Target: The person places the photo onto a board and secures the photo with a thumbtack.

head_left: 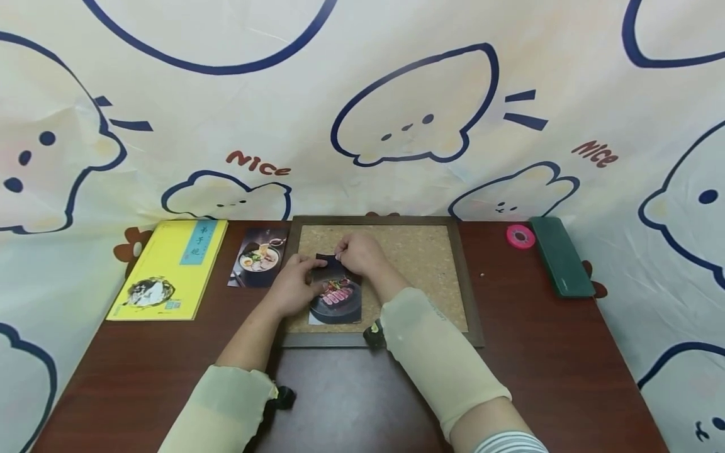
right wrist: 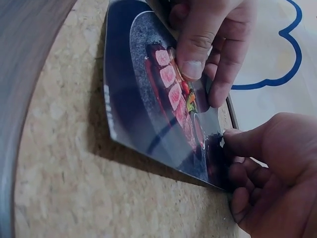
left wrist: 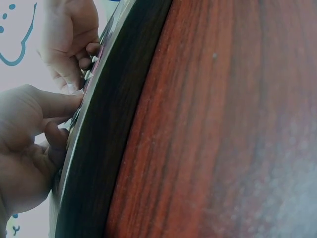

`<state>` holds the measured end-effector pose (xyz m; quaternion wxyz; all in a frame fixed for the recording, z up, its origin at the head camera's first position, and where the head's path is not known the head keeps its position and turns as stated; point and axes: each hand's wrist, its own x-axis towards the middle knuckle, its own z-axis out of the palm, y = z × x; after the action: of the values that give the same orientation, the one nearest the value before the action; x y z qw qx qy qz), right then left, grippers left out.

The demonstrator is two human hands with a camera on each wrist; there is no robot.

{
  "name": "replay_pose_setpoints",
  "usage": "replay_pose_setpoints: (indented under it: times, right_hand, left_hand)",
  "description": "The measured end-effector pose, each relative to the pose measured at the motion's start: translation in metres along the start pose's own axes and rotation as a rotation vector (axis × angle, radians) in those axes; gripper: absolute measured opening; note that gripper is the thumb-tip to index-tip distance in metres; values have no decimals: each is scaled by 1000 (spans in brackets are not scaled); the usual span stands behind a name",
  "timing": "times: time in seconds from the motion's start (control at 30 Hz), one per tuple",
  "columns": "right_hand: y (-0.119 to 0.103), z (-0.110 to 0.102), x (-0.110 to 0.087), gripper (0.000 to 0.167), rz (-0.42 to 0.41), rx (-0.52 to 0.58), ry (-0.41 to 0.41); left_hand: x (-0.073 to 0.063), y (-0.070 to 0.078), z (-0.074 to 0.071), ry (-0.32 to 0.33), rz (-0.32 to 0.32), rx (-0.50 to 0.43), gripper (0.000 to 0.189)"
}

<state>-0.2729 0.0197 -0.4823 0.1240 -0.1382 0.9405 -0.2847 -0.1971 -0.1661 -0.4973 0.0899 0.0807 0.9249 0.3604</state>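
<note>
A food photo [head_left: 335, 301], showing sliced pink meat on a dark plate, lies over the left part of a framed cork board [head_left: 410, 270]. My left hand [head_left: 296, 284] rests on its upper left side, thumb on the picture and index finger near the top edge. In the right wrist view the photo [right wrist: 163, 106] bows up, its lower edge casting a shadow on the cork. At the upper right corner my right hand [head_left: 362, 253] pinches a small white pin [head_left: 338, 256], mostly covered by the fingertips.
A second food photo [head_left: 257, 258] lies left of the board, beside a yellow book [head_left: 164, 270]. To the right are a pink round item [head_left: 520, 236] and a dark green box [head_left: 562, 257]. A patterned cloth [head_left: 396, 189] hangs behind the brown table [head_left: 544, 365].
</note>
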Motion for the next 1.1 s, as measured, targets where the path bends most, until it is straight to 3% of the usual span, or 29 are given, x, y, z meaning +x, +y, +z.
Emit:
replay_pose_setpoints:
  times: [0.6,0.77,0.9,1.1]
  right_hand:
    - [-3,1,4,16,12,-68,-21]
    - [13,0,3,11,-77,43,-19]
    - [32,0,-4,22,-171,138,-19]
    - [42,-1,-13,35,-289,17,-33]
  left_hand:
    - [1,-2,0,-1,-14,8,49]
    - [3,-2,4,-3,-3,3,49]
    - [4,-3,5,-9,-5,16,49]
    - [5,-3,3,17,-12,20,49]
